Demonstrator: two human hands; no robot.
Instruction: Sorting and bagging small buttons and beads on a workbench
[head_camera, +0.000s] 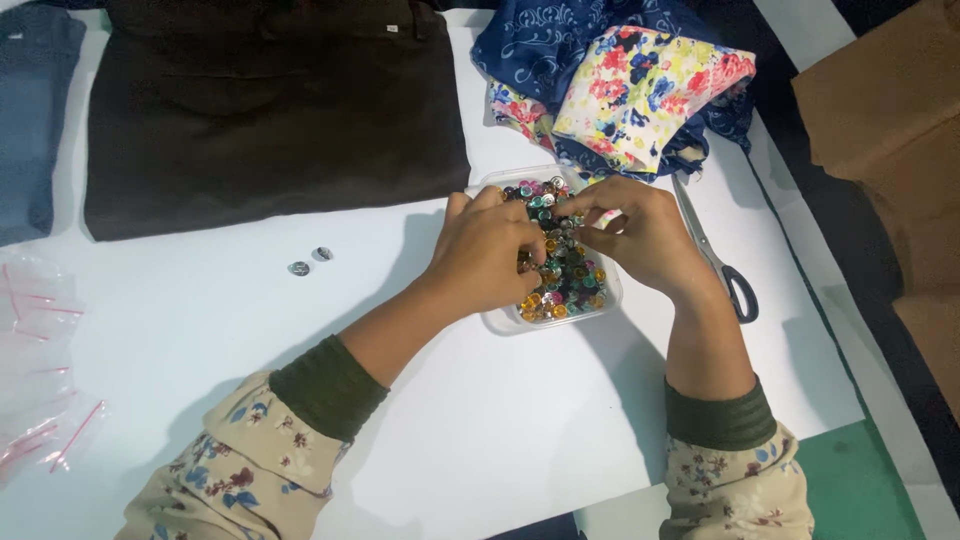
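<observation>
A clear plastic box (500, 322) full of small coloured gem-like buttons (560, 295) sits mid-table on the white sheet. Both my hands are over it. My left hand (490, 250) has its fingers curled down into the buttons. My right hand (635, 232) pinches at the pile with fingertips close to the left hand's. Whether either hand grips a single button is hidden by the fingers. Two loose silvery buttons (310, 261) lie on the sheet to the left of the box.
Scissors (715, 262) lie just right of the box. A folded dark brown cloth (270, 110) lies behind, floral and blue fabrics (630, 85) at back right, denim (30, 120) at far left. Small clear zip bags (40, 380) are at the left edge. Cardboard boxes (890, 120) stand at right.
</observation>
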